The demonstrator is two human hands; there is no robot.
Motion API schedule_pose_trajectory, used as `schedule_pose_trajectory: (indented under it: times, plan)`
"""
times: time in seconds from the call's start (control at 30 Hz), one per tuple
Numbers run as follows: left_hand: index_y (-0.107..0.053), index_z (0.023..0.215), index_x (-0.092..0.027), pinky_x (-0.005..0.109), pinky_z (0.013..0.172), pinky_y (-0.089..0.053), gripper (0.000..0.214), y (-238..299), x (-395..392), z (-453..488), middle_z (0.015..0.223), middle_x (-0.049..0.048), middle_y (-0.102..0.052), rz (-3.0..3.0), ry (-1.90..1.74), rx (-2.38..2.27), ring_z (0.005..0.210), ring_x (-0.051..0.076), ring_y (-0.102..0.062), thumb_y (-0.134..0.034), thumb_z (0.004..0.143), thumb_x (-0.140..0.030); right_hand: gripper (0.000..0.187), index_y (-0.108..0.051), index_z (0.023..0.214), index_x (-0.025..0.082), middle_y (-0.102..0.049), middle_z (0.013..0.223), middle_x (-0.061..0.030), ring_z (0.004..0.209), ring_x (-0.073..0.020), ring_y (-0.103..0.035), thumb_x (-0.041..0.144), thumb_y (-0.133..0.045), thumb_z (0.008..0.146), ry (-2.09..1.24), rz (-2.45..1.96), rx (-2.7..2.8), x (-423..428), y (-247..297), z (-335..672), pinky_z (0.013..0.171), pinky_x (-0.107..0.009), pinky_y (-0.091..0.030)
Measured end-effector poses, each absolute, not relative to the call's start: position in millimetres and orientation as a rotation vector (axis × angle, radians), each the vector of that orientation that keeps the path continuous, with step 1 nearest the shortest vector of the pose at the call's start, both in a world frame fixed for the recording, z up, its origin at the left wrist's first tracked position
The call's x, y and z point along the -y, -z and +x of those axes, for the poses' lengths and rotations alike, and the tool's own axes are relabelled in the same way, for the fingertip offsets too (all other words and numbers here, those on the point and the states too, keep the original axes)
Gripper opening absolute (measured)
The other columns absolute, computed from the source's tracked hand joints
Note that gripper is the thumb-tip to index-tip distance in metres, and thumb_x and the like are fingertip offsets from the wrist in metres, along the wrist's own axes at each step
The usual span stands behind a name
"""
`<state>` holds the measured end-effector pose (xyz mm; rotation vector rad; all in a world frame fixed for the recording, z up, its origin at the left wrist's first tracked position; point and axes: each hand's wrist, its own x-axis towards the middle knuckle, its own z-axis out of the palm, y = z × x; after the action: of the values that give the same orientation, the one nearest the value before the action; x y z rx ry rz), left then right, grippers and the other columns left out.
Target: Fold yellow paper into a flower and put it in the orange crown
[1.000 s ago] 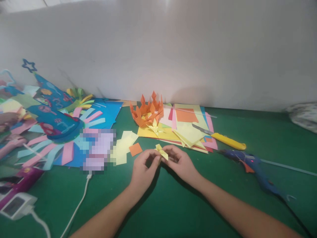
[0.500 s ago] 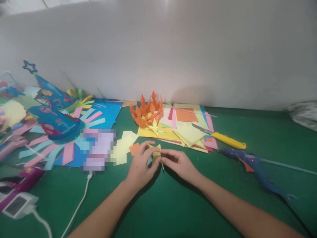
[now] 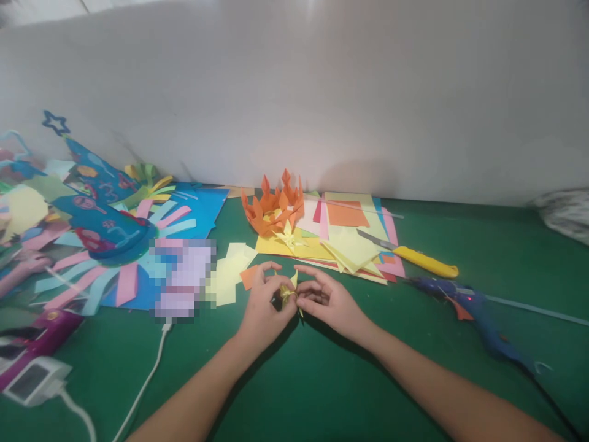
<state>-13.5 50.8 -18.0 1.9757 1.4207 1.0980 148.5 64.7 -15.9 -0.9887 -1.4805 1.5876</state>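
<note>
Our left hand (image 3: 263,310) and right hand (image 3: 332,302) pinch small yellow folded paper (image 3: 289,292) between fingertips; orange paper crown (image 3: 272,210) beyond grip, glue gun (image 3: 464,310) right of grip.

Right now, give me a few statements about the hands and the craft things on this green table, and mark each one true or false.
1. Both hands, the left hand and the right hand, pinch one small folded yellow paper piece. True.
2. The orange folded paper crown lies under the left hand. False: it stands beyond the hands, near the wall.
3. The yellow-handled utility knife is in the right hand. False: it lies on the green table, beside the stacked coloured paper sheets.
4. The blue glue gun lies right of the hands. True.
</note>
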Motion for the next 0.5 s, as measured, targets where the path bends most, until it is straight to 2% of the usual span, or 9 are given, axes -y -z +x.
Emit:
schedule_pose_trajectory:
  times: [0.27, 0.4, 0.5]
  plan:
    - [-0.059, 0.079, -0.019, 0.036, 0.08, -0.047, 0.015, 16.9, -48.3, -14.1, 0.107, 0.0086, -0.043, 2.009, -1.111, -1.435, 0.108, 0.023, -0.048, -0.054, 0.072, -0.006, 0.036, -0.045, 0.115, 0.019, -0.061, 0.077, 0.0004, 0.068, -0.0115, -0.058, 0.03, -0.055, 0.082, -1.558, -0.997, 1.535, -64.5, 13.2, 149.6, 0.068, -0.027, -0.048]
    - [-0.057, 0.076, -0.02, 0.032, 0.078, -0.047, 0.016, 15.8, -47.5, -13.7, 0.104, 0.0083, -0.047, 2.003, -1.099, -1.418, 0.111, 0.023, -0.046, -0.053, 0.072, -0.005, 0.028, -0.047, 0.107, 0.02, -0.057, 0.069, 0.0032, 0.063, -0.0116, -0.057, 0.032, -0.053, 0.083, -1.552, -0.996, 1.543, -64.4, 16.1, 149.4, 0.064, -0.026, -0.047]
    - [-0.056, 0.075, -0.019, 0.03, 0.075, -0.048, 0.014, 16.8, -47.7, -13.8, 0.105, 0.0087, -0.049, 1.993, -1.059, -1.376, 0.111, 0.023, -0.047, -0.053, 0.073, -0.006, 0.023, -0.049, 0.102, 0.02, -0.059, 0.071, 0.0023, 0.065, -0.0123, -0.058, 0.032, -0.054, 0.082, -1.533, -1.011, 1.538, -64.4, 19.4, 148.7, 0.064, -0.026, -0.048]
